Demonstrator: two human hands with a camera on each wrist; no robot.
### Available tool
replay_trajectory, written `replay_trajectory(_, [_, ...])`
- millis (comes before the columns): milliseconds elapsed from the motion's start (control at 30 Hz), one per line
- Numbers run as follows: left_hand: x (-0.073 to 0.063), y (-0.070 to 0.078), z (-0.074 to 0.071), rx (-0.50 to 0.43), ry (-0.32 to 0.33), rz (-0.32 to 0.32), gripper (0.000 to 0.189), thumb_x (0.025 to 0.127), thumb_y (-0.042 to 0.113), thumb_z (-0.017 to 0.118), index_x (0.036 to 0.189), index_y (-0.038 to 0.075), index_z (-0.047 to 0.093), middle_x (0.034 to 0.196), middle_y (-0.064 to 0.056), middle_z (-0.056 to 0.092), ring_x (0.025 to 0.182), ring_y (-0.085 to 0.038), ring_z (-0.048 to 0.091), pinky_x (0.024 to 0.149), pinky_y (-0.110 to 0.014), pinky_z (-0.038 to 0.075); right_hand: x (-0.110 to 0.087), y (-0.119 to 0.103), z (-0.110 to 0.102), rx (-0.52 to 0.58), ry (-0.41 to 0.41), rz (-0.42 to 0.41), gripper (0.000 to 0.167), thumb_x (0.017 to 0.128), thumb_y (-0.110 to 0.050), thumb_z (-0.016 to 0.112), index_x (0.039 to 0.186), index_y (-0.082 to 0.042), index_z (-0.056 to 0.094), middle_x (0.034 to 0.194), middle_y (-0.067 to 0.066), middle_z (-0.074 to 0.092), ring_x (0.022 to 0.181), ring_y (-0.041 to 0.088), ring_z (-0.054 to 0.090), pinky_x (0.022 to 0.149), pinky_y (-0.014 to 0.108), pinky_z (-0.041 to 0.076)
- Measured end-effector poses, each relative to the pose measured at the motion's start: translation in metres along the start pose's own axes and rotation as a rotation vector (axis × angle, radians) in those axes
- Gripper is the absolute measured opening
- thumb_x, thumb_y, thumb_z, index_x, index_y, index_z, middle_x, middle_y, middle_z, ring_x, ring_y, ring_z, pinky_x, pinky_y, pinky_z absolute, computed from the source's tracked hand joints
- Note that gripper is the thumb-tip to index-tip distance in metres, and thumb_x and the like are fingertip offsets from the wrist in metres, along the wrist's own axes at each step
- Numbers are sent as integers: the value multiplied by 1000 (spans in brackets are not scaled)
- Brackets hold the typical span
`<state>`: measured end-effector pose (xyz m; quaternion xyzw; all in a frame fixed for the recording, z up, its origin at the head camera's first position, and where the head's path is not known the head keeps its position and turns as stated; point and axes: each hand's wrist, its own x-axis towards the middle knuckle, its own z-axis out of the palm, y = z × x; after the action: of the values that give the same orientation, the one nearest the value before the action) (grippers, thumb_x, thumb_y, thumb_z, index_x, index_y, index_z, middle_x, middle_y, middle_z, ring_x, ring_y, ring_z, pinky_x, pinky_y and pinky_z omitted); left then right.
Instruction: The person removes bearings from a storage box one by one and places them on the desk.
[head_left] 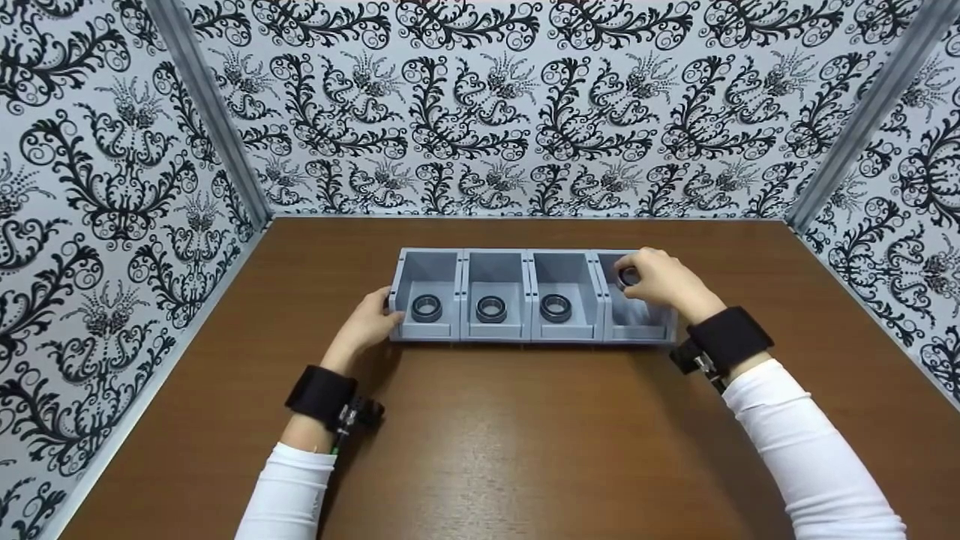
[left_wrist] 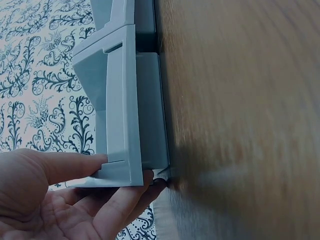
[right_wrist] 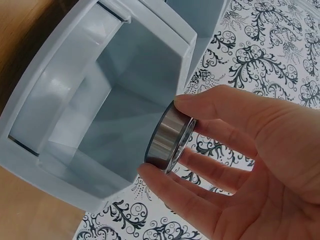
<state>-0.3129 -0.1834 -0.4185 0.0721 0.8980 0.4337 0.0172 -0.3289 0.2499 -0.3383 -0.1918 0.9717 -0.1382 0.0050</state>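
Observation:
A row of joined grey bins [head_left: 491,331] stands on the table. Each of the three bins from the left holds one ball bearing: a left one [head_left: 427,308], a middle one [head_left: 491,309] and a third [head_left: 556,308]. My right hand [head_left: 660,283] pinches another bearing [right_wrist: 170,137] by its rim between thumb and fingers, at the opening of the rightmost bin [right_wrist: 75,100]. No bearing shows inside that bin. At the row's left end, my left hand [head_left: 367,321] grips the end bin's side wall [left_wrist: 122,110], thumb inside and fingers outside.
The brown wooden table [head_left: 480,435] extends in front of the bins and to both sides. Patterned panels [head_left: 480,112] rise behind it and at left and right, joined by grey metal posts [head_left: 217,112]. Black bands with small cameras circle both wrists.

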Motion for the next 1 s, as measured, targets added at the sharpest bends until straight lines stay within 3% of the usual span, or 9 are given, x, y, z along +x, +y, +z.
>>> replay_trajectory(1000, [-2,1,0,-32,-6,20,50,93,-4,49,140,-16,42,131,-34,58,118,-39,60,97,-44,52,-23,-12,-7,-54,22,-11,45,78,-8,67,122,3,67,122,27,65,113,45,59,93,61,48])
